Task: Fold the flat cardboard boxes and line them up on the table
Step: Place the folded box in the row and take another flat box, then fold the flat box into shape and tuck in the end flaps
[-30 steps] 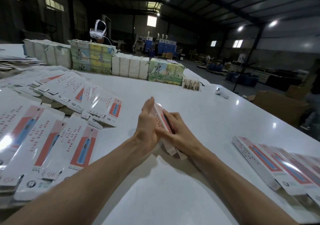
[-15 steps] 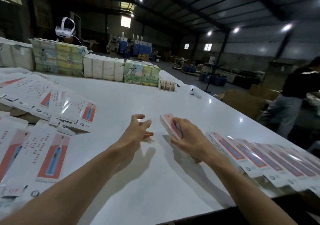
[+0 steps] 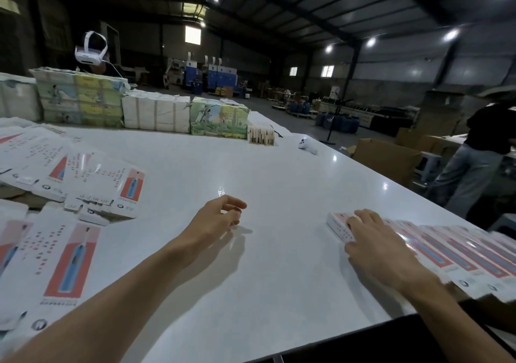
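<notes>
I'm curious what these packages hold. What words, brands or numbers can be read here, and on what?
Nothing reads for certain.
On the flat boxes: red characters and small print, too blurred.
On the folded boxes: print too blurred.
On the printed bundles: lettering too small.

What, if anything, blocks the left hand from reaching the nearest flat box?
Probably nothing, so yes. The left hand hovers empty over the bare table. The flat box lies on top of its pile just to the left, with only open tabletop between them.
</notes>
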